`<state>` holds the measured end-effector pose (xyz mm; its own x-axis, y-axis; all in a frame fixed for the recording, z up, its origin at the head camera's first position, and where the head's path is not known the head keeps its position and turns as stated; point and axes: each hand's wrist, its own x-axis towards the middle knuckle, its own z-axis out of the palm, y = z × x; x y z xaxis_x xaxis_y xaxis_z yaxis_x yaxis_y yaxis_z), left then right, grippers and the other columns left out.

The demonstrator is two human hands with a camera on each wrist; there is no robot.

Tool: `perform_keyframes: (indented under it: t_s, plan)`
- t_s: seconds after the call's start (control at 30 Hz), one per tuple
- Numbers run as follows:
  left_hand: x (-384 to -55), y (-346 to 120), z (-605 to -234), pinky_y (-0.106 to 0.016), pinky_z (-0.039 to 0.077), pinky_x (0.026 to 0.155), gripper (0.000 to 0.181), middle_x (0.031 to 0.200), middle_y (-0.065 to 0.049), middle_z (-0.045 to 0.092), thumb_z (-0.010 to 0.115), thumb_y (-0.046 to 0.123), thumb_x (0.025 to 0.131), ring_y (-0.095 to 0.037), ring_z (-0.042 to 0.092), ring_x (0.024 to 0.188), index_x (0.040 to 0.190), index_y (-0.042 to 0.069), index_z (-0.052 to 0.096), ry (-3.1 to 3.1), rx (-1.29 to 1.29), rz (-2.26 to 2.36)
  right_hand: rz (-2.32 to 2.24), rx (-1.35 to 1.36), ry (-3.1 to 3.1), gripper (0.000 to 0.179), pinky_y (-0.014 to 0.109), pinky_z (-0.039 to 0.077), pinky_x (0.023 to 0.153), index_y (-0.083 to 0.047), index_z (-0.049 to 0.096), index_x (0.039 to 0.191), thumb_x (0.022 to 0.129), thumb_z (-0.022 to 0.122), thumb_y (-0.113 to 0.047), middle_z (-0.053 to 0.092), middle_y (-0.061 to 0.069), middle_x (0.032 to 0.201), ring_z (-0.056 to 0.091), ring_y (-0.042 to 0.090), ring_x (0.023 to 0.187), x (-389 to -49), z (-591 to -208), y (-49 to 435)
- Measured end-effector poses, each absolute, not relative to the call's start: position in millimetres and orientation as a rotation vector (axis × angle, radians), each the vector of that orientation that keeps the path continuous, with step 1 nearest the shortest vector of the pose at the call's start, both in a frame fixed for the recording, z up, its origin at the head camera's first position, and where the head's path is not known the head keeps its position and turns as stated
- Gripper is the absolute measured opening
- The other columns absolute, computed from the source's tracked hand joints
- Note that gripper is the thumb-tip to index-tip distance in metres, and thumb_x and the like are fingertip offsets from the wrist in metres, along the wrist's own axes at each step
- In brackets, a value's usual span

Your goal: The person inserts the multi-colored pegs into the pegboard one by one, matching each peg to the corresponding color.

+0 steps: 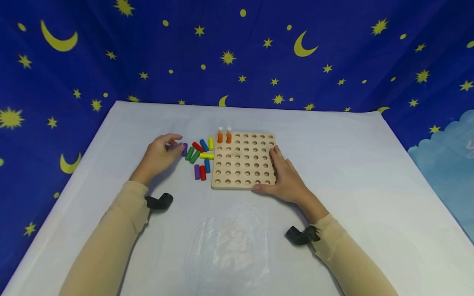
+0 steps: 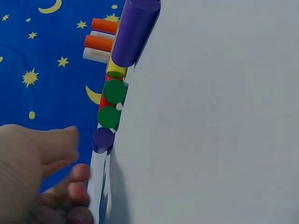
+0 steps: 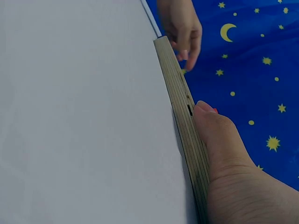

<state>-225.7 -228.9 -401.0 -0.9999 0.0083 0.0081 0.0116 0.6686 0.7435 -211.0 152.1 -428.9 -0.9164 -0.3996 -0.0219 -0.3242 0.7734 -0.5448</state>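
My left hand (image 1: 157, 156) is just left of the loose pegs, fingers relaxed and bent. Its thumb tip is close by a purple peg (image 1: 184, 149); in the left wrist view a small gap shows between the fingers and that purple peg (image 2: 103, 139). My right hand (image 1: 286, 181) rests on the near right corner of a wooden pegboard (image 1: 242, 153), fingers extended over the right edge and thumb along the front edge (image 3: 189, 140). Two orange-and-white pegs (image 1: 224, 135) stand upright in the board's far left holes.
Between left hand and board lie several loose pegs: green (image 1: 194, 157), red (image 1: 198, 146), blue (image 1: 207, 165), yellow (image 1: 206, 156), and another purple one (image 1: 197, 172). A white cloth covers the table (image 1: 352, 172). Behind it hangs a blue curtain (image 1: 259, 74) with moons and stars.
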Motion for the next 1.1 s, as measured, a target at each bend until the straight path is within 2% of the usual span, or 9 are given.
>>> perform_keyframes:
  t_s: [0.17,0.4,0.57,0.7,0.93,1.1]
  plan:
    - [-228,-230,-405,-0.041,0.041,0.087,0.051,0.106,-0.015,0.057,0.059,0.025,0.100,-0.028,0.050,0.097,0.144,0.002,0.048,-2.996,-0.094,-1.242,-0.834,-0.588,2.834,0.129,0.048,0.002,0.125,-0.012,0.000,0.160,0.072,0.076,-0.068,-0.006,0.007,0.168,0.003,0.025,0.156,-212,-429,154]
    - [-229,-229,-407,-0.042,0.043,0.088,0.044,0.114,-0.016,0.056,0.062,0.025,0.098,-0.030,0.049,0.101,0.137,0.007,0.055,-3.064,-0.126,-1.161,-0.831,-0.582,2.823,0.128,0.048,0.003,0.125,-0.012,0.000,0.160,0.073,0.075,-0.068,-0.007,0.006,0.168,0.000,0.020,0.156,-211,-430,153]
    - [-226,-228,-405,-0.038,0.041,0.080,0.043,0.119,-0.017,0.059,0.066,0.023,0.096,-0.028,0.048,0.095,0.133,0.009,0.051,-3.028,-0.069,-1.272,-0.831,-0.576,2.823,0.127,0.048,0.002,0.125,-0.013,0.000,0.160,0.073,0.075,-0.068,-0.007,0.005,0.168,0.000,0.020,0.156,-211,-429,154]
    - [-224,-227,-403,-0.035,0.042,0.078,0.041,0.115,-0.016,0.063,0.067,0.020,0.095,-0.027,0.051,0.091,0.130,0.013,0.048,-2.971,-0.032,-1.332,-0.828,-0.574,2.827,0.128,0.047,0.002,0.125,-0.014,0.000,0.160,0.073,0.075,-0.069,-0.007,0.005,0.168,0.000,0.020,0.156,-211,-428,154]
    - [-228,-211,-401,-0.026,0.043,0.067,0.042,0.112,-0.014,0.064,0.070,0.020,0.094,-0.022,0.049,0.089,0.131,0.015,0.051,-2.832,-0.033,-1.488,-0.836,-0.587,2.825,0.127,0.048,0.002,0.125,-0.012,0.000,0.160,0.074,0.076,-0.067,-0.006,0.007,0.168,0.001,0.023,0.156,-210,-426,153]
    - [-233,-192,-399,-0.023,0.044,0.066,0.046,0.112,-0.012,0.065,0.073,0.023,0.092,-0.019,0.051,0.086,0.133,0.015,0.053,-2.778,-0.039,-1.690,-0.838,-0.583,2.823,0.126,0.047,0.002,0.125,-0.012,0.001,0.160,0.074,0.076,-0.065,-0.007,0.006,0.168,0.001,0.021,0.156,-209,-426,152]
